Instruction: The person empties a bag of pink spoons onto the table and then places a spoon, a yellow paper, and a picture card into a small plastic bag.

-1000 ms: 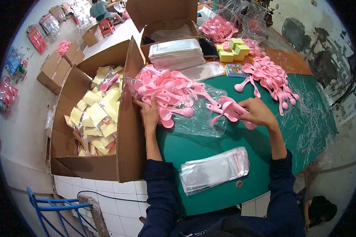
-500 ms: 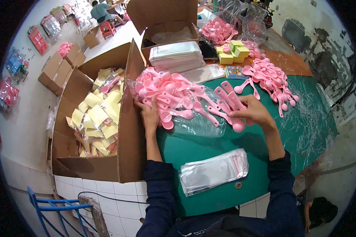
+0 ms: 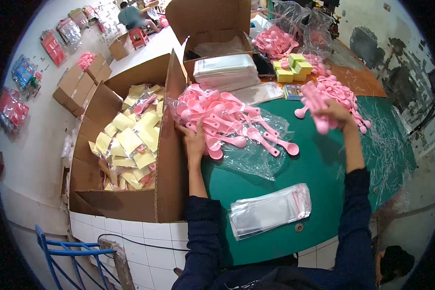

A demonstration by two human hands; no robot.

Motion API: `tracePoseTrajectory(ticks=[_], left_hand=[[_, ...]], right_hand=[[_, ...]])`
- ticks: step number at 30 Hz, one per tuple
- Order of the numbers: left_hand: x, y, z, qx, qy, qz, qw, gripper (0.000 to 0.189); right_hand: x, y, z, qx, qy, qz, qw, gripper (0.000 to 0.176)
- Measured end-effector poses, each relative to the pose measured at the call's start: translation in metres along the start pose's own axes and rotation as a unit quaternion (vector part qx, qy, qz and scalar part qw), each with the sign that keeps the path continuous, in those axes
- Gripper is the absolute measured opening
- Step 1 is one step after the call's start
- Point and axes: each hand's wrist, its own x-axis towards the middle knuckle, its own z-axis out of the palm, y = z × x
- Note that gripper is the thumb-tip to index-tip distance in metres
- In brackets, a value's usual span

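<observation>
My right hand is closed around a bundle of several pink measuring spoons, somewhat blurred, held above the green tabletop near the right-hand spoon pile. My left hand is at the left edge of an opened clear plastic bag. Its fingers and thumb grip the bag's side, partly hidden by spoons. On and in that bag lies a heap of loose pink spoons. Nearer my body, a stack of clear empty sachets lies flat on the green tabletop.
A tall cardboard box holding packed yellow-card sachets stands left. Behind are a bag stack, an open carton and yellow boxes. Plastic strips lie right. One person sits far back; another's head shows lower right.
My right hand has moved right and away from the bag, carrying the bundled spoons towards the right-hand pile. My left hand stays at the bag's edge. The whole view has shifted slightly.
</observation>
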Motion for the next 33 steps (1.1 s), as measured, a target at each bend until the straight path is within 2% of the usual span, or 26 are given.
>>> tracePoseTrajectory(ticks=[1, 3, 4, 6, 8, 9, 10, 11, 12, 14, 17, 20, 23, 26, 27, 29, 30, 33], left_hand=[[0.002, -0.003, 0.000, -0.001, -0.001, 0.001, 1.000, 0.089], [0.006, -0.013, 0.005, -0.006, -0.003, 0.002, 1.000, 0.090], [0.004, -0.011, 0.004, -0.015, 0.000, 0.008, 1.000, 0.090], [-0.001, 0.000, 0.001, -0.031, 0.011, 0.022, 0.999, 0.089], [0.000, 0.001, -0.002, -0.032, -0.008, 0.013, 0.999, 0.089], [0.003, -0.006, 0.001, -0.024, -0.004, 0.015, 1.000, 0.089], [0.005, -0.011, 0.004, -0.016, -0.001, 0.016, 1.000, 0.089], [0.007, -0.013, 0.004, -0.011, -0.014, 0.014, 1.000, 0.089], [0.005, -0.013, 0.004, -0.015, -0.008, 0.027, 0.999, 0.089], [0.004, -0.007, 0.002, -0.025, 0.004, 0.060, 0.998, 0.089], [0.003, -0.004, 0.002, -0.024, -0.011, 0.002, 1.000, 0.088], [0.004, -0.005, 0.000, -0.006, -0.028, -0.029, 0.999, 0.087], [0.000, 0.000, 0.000, -0.031, -0.012, 0.001, 0.999, 0.085], [-0.001, 0.005, -0.002, -0.044, -0.012, 0.015, 0.999, 0.081], [-0.001, 0.007, -0.004, -0.038, -0.029, -0.003, 0.999, 0.083], [-0.001, 0.011, -0.008, -0.024, -0.061, -0.041, 0.997, 0.087], [0.002, 0.003, -0.004, -0.014, -0.040, -0.021, 0.999, 0.084], [0.007, -0.014, 0.006, -0.008, -0.001, 0.025, 1.000, 0.078]], right_hand=[[0.027, 0.033, -0.028, 0.015, 0.000, -0.030, 0.999, 0.034], [0.031, 0.019, -0.061, -0.150, 0.188, 0.051, 0.969, 0.033], [0.040, 0.031, -0.075, -0.264, 0.254, 0.031, 0.930, 0.031], [0.062, 0.059, -0.094, -0.471, 0.372, -0.014, 0.800, 0.026], [0.028, 0.001, -0.046, -0.315, 0.231, -0.014, 0.920, 0.023], [0.005, -0.015, -0.017, -0.267, 0.114, -0.075, 0.954, 0.021], [-0.018, -0.030, 0.012, -0.198, -0.013, -0.118, 0.973, 0.018], [-0.035, -0.047, 0.046, -0.246, -0.145, -0.189, 0.940, 0.019], [-0.049, -0.056, 0.079, -0.205, -0.194, -0.195, 0.939, 0.021], [-0.055, -0.035, 0.128, -0.339, -0.043, -0.273, 0.899, 0.029], [-0.046, -0.022, 0.156, -0.444, 0.052, -0.240, 0.861, 0.033], [-0.040, -0.033, 0.165, -0.432, 0.077, -0.239, 0.866, 0.033], [-0.024, -0.032, 0.176, -0.335, 0.027, -0.203, 0.920, 0.033], [0.005, -0.029, 0.194, -0.418, 0.111, -0.384, 0.816, 0.044], [0.004, -0.030, 0.200, -0.392, 0.127, -0.278, 0.868, 0.054], [0.010, -0.036, 0.201, -0.418, 0.128, -0.271, 0.858, 0.052], [0.014, -0.038, 0.201, -0.430, 0.126, -0.267, 0.853, 0.051], [0.027, -0.037, 0.201, -0.370, 0.117, -0.190, 0.902, 0.044]])
